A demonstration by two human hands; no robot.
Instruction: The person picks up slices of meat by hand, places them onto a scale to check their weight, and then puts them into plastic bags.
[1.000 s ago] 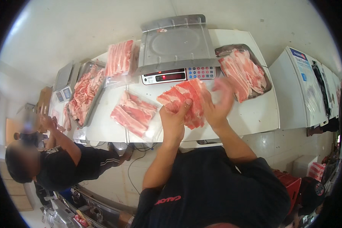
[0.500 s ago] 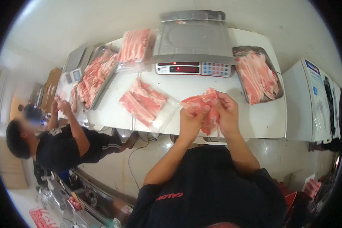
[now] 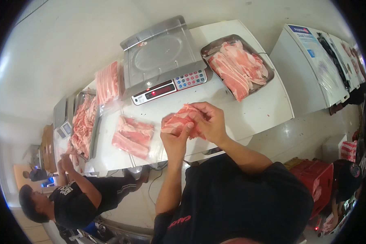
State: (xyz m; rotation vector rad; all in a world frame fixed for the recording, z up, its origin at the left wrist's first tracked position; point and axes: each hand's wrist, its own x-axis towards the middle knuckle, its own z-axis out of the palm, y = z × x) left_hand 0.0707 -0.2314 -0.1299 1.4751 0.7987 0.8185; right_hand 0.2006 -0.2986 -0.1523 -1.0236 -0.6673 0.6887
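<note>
In front of the scale (image 3: 162, 61), the left hand (image 3: 174, 141) and right hand (image 3: 210, 124) both pinch bunched meat slices (image 3: 177, 120) (thumbs on top). A clear bag of meat (image 3: 133, 136) lies near the scale's front left; a metal tray (image 3: 221, 42) sits to its right.

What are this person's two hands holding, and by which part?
Raw meat slices: the left hand holds the left side, the right hand the right side, thumbs on top.
</note>
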